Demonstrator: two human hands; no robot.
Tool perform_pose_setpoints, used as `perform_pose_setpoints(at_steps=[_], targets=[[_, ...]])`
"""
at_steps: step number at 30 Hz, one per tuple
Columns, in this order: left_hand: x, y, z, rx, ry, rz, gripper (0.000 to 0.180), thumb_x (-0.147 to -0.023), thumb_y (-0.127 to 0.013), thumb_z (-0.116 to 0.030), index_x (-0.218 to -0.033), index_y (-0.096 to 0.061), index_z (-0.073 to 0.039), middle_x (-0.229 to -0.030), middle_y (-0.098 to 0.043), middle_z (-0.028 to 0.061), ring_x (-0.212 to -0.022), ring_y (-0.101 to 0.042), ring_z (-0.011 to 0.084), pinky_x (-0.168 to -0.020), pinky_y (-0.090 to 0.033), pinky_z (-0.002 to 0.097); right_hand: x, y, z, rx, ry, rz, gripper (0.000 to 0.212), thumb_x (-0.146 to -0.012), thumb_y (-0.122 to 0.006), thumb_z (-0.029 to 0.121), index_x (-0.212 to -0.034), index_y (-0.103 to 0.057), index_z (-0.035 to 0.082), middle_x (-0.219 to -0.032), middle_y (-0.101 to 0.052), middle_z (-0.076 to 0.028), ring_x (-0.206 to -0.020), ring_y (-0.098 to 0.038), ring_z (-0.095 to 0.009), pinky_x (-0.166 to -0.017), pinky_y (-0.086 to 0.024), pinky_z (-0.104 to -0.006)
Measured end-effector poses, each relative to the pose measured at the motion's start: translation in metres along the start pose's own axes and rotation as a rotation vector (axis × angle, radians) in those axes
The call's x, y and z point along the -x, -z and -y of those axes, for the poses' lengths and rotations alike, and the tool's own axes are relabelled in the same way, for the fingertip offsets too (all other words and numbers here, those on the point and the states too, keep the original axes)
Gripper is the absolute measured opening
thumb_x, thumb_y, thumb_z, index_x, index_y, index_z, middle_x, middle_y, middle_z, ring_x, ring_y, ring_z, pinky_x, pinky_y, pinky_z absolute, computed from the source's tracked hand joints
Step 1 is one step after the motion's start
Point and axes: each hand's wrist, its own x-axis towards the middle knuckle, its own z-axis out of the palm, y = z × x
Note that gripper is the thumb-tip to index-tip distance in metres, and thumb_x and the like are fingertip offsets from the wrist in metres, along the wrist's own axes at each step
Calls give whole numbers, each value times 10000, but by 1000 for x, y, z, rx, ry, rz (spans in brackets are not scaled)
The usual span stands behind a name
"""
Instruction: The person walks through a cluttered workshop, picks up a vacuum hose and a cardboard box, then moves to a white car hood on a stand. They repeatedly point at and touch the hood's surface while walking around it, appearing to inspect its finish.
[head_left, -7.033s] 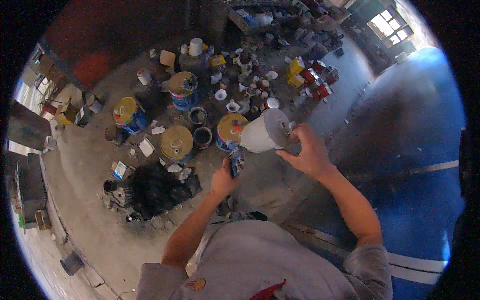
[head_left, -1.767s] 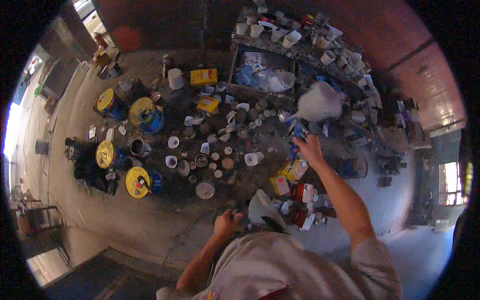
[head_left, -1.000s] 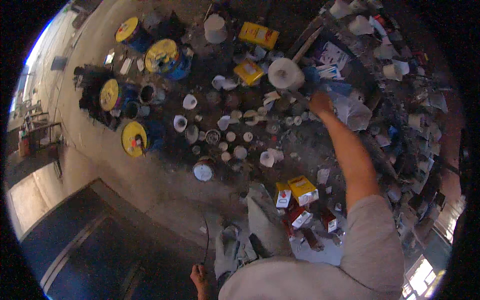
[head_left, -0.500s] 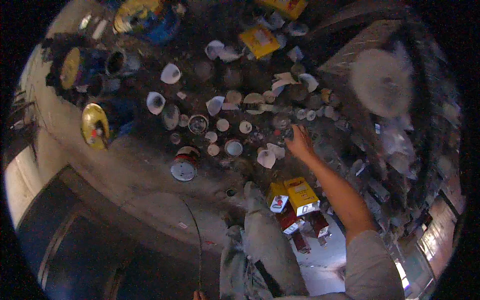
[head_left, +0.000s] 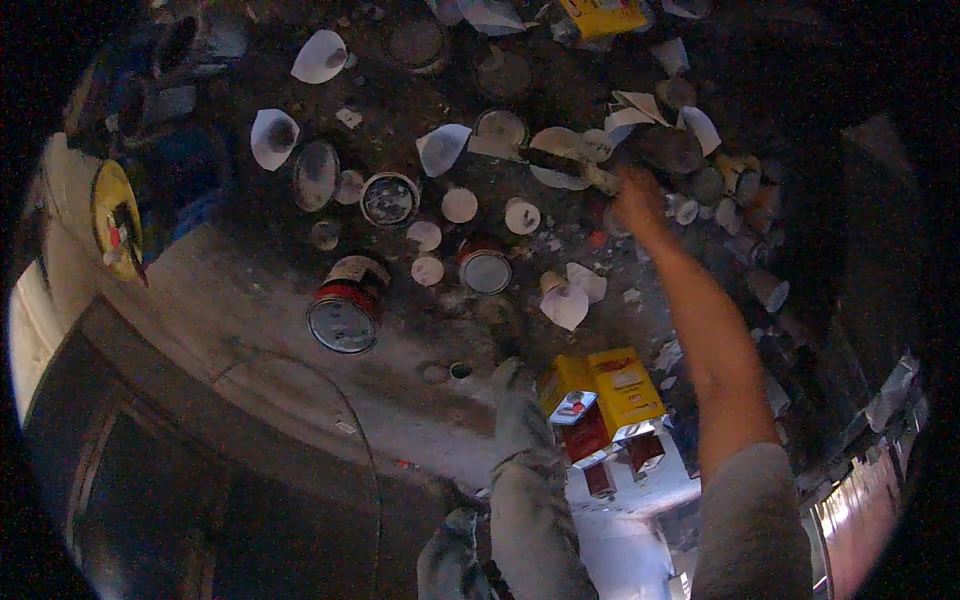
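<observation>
My right hand [head_left: 637, 205] reaches out over the cluttered ground, its fingers closed at the light-coloured end of a long, flat spatula-like tool [head_left: 550, 160]. The image is dim and slightly blurred there, so the finger grip is only partly visible. The tool lies across a pale round disc [head_left: 560, 177], beside another round lid or disc [head_left: 500, 126]. To its left is a white paper cone [head_left: 443, 150]. Below my hand lie a small red object [head_left: 598, 239] and more folded white paper [head_left: 565, 306]. My left hand is out of view.
A red-banded can [head_left: 345, 308], an open can [head_left: 390, 200] and a smaller can [head_left: 486, 270] stand left of centre. Yellow rectangular tins [head_left: 630, 385] are near my legs. A yellow-topped blue drum [head_left: 118, 220] stands far left. Several small cups crowd the right.
My right hand has moved farther away and slightly right, reaching the end of the flat tool. My left hand has left the lower edge of the view. The whole view has shifted.
</observation>
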Motion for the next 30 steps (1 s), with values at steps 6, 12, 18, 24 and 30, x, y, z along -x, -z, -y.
perform_pose_setpoints(at_steps=[6, 12, 18, 24, 30], targets=[[-45, 66, 44, -251, 112, -270, 402, -926, -458, -370, -805, -563, -2, -613, -481, 76, -533, -426, 160, -491, -342, 322, 16, 43, 19, -227, -269, 60, 376, -738, -587, 105, -1095, -535, -2, -1059, -580, -225, -989, -554, -394, -844, -442, -451], [-76, 161, -4, -82, -231, -475, 512, -905, -430, -493, -784, -551, -10, -613, -449, 86, -550, -430, 147, -505, -335, 313, 86, 157, 86, -162, -423, 161, 549, -828, -620, 212, -1279, -434, -37, -1157, -548, -257, -1023, -558, -379, -820, -467, -446], [-108, 313, -55, 285, -558, -794, 449, -911, -506, -461, -714, -500, -58, -636, -443, -18, -559, -394, 71, -497, -303, 242, 199, 263, 170, -211, -536, 286, 613, -735, -733, 309, -1188, -516, -42, -1106, -577, -234, -935, -593, -356, -733, -485, -458], [-132, 482, -77, 1247, -488, -901, 313, -890, -626, -329, -709, -523, -96, -607, -446, -49, -498, -369, 52, -459, -286, 222, 267, 329, 314, -510, -555, 250, 580, -686, -797, 309, -1075, -568, -54, -945, -633, -190, -818, -615, -316, -697, -492, -434], [-143, 636, -65, 1382, -645, -1071, 333, -888, -631, -332, -675, -474, -129, -553, -403, -51, -462, -342, 32, -406, -248, 227, 251, 353, 495, -588, -423, 240, 416, -743, -756, 220, -997, -564, -49, -841, -621, -143, -746, -607, -218, -629, -486, -370]])
